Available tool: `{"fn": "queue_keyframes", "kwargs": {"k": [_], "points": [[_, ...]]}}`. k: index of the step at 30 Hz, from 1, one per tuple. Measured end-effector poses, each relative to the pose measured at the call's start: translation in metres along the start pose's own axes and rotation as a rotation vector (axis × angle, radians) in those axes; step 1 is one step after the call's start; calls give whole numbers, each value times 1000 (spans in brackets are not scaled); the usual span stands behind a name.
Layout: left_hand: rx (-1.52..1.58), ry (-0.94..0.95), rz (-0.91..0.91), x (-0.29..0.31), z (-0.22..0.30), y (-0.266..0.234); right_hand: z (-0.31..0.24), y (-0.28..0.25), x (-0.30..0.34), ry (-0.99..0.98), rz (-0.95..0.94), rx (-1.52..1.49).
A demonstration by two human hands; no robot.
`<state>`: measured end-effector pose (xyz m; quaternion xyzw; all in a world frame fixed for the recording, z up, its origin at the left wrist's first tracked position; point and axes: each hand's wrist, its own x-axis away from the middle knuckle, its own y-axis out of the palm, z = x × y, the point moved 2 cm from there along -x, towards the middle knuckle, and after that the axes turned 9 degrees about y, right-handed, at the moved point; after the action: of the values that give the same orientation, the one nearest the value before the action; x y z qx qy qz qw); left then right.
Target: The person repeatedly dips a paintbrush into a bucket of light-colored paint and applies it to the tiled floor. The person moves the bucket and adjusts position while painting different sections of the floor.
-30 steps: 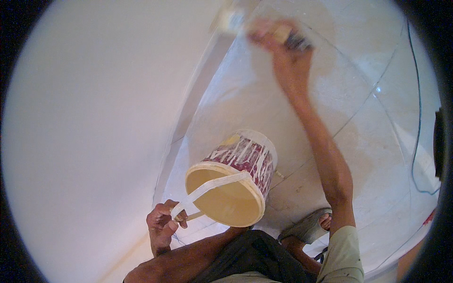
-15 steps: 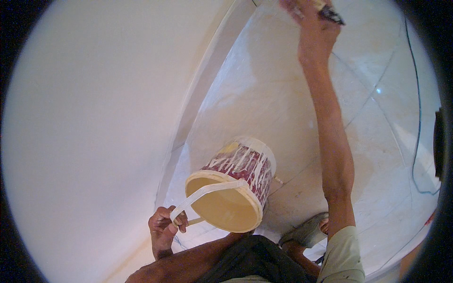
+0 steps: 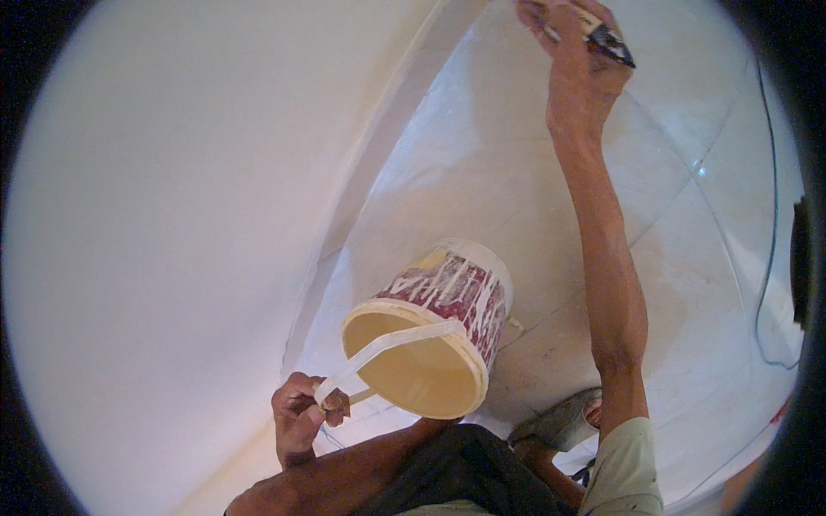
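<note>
My left hand (image 3: 303,413) is closed round the white handle (image 3: 379,348) of a paint bucket. The paint bucket (image 3: 456,297) is maroon and white, with white drips down its side. It tilts with its mouth toward me, and the inside is cream-coloured. Whether it touches the floor I cannot tell. My right arm stretches far ahead, and my right hand (image 3: 575,43) grips what looks like a paintbrush (image 3: 609,43). A dark, paint-flecked end sticks out beside the wrist; the brush's other end is hidden by the fingers and the upper picture edge.
A pale wall (image 3: 172,241) fills the left side, with a skirting strip (image 3: 348,198) along its foot. Light floor tiles (image 3: 516,189) bear smears. On the right a thin cable (image 3: 768,215) runs over the floor. My sandalled foot (image 3: 564,421) is behind the bucket, to the right.
My right hand with the brush has come slightly nearer and to the right. The bucket has shifted a little right and away, while my left hand keeps its hold on the handle.
</note>
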<state>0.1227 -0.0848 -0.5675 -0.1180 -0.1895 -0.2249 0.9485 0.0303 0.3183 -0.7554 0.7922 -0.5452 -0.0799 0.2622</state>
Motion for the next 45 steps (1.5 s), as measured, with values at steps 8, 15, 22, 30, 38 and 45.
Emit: {"fn": "queue_keyframes", "kwargs": {"k": [8, 15, 22, 30, 38, 45], "points": [[19, -20, -84, 2, 4, 1, 72, -16, 140, 191, -643, 57], [-8, -24, -54, 2, 5, 1, 59, -11, 112, 471, -571, 116], [56, -45, -105, -1, 1, -2, 36, -19, 35, -91, -74, 102], [74, -42, -120, -2, -1, -5, 29, -15, 76, 81, -1137, 151], [99, -1, -172, -15, 6, 4, -28, -37, -108, -423, -259, 377], [104, 8, -118, -35, -2, -3, 36, -23, 47, -34, -1044, 253]]}}
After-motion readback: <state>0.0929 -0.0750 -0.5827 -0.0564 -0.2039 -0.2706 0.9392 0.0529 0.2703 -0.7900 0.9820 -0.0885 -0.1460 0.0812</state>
